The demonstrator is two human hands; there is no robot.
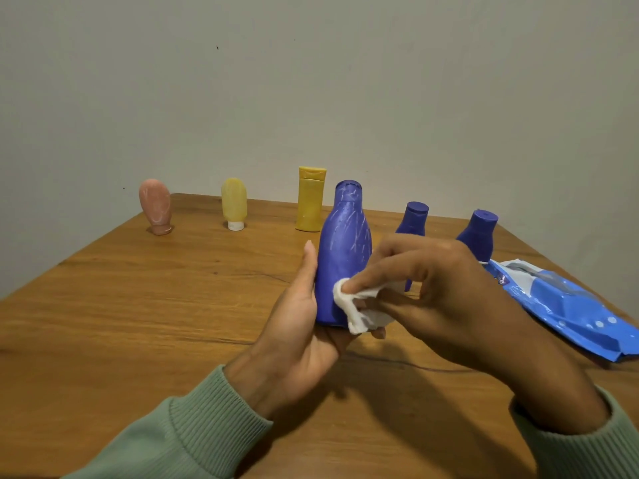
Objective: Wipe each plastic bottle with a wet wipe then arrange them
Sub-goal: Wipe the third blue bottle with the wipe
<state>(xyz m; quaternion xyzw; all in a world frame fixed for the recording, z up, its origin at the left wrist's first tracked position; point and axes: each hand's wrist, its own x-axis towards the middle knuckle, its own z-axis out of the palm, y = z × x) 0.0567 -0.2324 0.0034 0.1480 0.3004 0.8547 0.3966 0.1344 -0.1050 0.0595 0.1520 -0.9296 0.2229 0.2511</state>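
A large blue bottle (342, 257) stands upright at the centre of the view, its cap on and its upper body marked with pale, scratch-like streaks. The left hand (297, 326) grips it low down: the thumb lies straight up the bottle's left side and the fingers wrap under and behind its base, one fingertip showing below the bottle on the right. The bottle seems lifted just off the wooden table (138, 305), though the hand hides its base. The right hand (446, 295) reaches in from the bottle's right, thumb and curled fingers pinching a crumpled white wet wipe (356, 312) that presses against the bottle's lower right side. Both wrists wear ribbed green sleeves (207, 420).

Behind the bottle and just to its left stands a yellow bottle (310, 202), upright with a flip cap on top. Further left of that is a pale yellow bottle (234, 202) resting on its white cap, and furthest left a pink bottle (155, 205), also cap down. Behind and to the right of the large bottle stand two small blue bottles, the nearer small blue bottle (413, 219) partly hidden by the right hand and the far small blue bottle (479, 233) beyond it. A blue pack of wipes (567, 305) lies flat, well to the right of the large bottle
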